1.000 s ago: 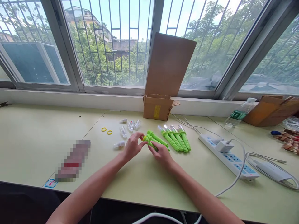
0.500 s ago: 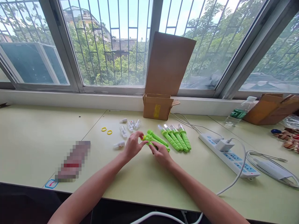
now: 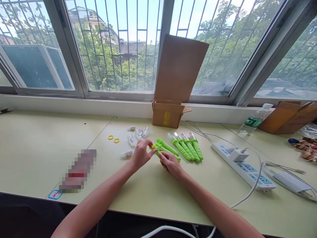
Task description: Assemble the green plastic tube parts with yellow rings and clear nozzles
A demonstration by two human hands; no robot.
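My right hand (image 3: 171, 162) is wrapped round a bright green plastic handle (image 3: 158, 152), tilted with its threaded end toward the left. At that end, my left hand (image 3: 142, 153) pinches a yellow ring (image 3: 154, 146) between thumb and fingers; the fingers hide part of it. Just behind my hands lie more green handles (image 3: 167, 146) without clear tops. To their right, several green sticks with clear tops (image 3: 187, 147) rest side by side. Several clear plastic caps (image 3: 131, 139) are scattered left of my hands, and two loose yellow rings (image 3: 116, 140) lie farther left.
A cardboard box (image 3: 165, 115) stands at the back against the sill. On the right are a white power strip (image 3: 244, 167) with cables, a coiled charger (image 3: 288, 180), a water bottle (image 3: 256, 119) and another box (image 3: 284, 117). A blurred-out object (image 3: 78, 172) lies at left.
Both hands stay at the threaded end of the green handle, with only slight finger movement. The whole view has shifted very slightly; nothing else has visibly moved.
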